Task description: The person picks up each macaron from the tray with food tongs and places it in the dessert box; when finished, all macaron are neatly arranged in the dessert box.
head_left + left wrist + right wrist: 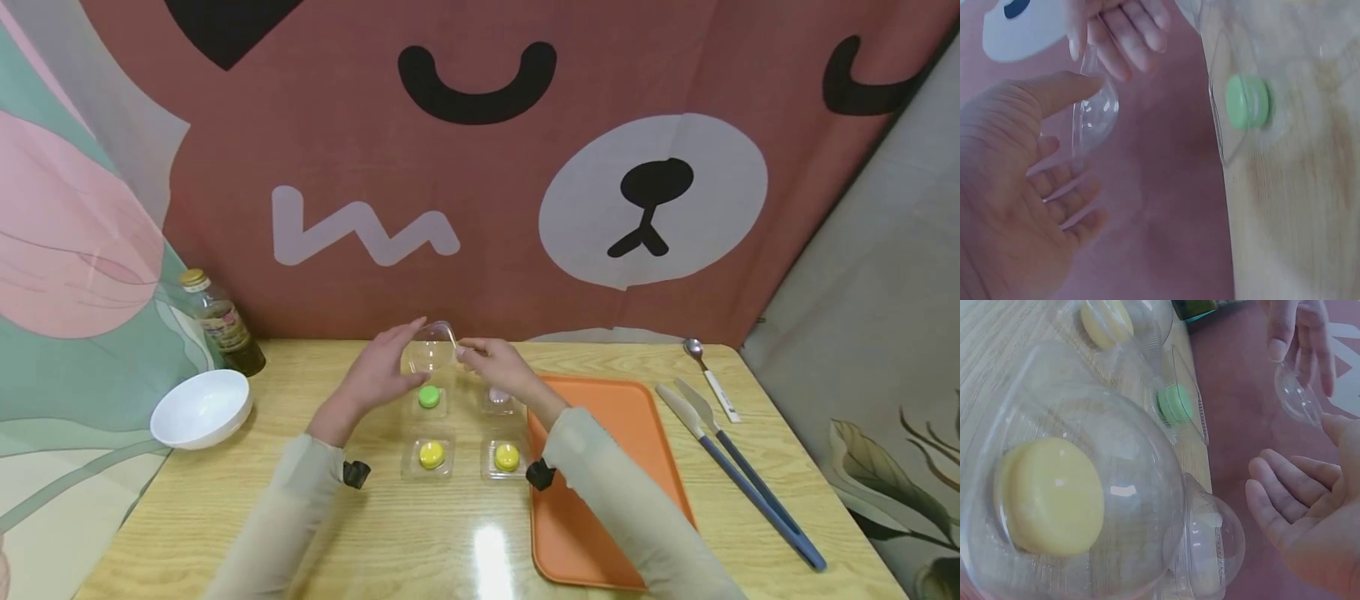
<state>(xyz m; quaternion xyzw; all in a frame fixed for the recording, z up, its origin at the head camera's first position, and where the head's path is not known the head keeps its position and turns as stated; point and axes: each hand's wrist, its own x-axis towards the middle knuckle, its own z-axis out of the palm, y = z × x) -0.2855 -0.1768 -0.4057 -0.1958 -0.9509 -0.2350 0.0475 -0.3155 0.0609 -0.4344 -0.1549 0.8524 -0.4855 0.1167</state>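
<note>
Between my two hands, above the far side of the table, is a clear plastic dome lid [432, 348]. My left hand [382, 367] holds it between thumb and fingers. From the other side, my right hand [498, 364] pinches its edge. Below the lid a green macaron [429, 397] sits in a clear plastic box; the left wrist view shows a white band round the macaron [1247, 102]. A pale lilac macaron [498, 396] lies partly hidden under my right hand. Nearer are two yellow macarons, a left one [432, 455] and a right one [506, 457], each in a clear box.
An orange tray [600, 400] lies under my right forearm. Further right are tongs [750, 479] with dark blue handles and a spoon [708, 379]. On the left stand a white bowl [202, 408] and a bottle [225, 325] of dark liquid. A bear-print curtain [495, 167] hangs behind.
</note>
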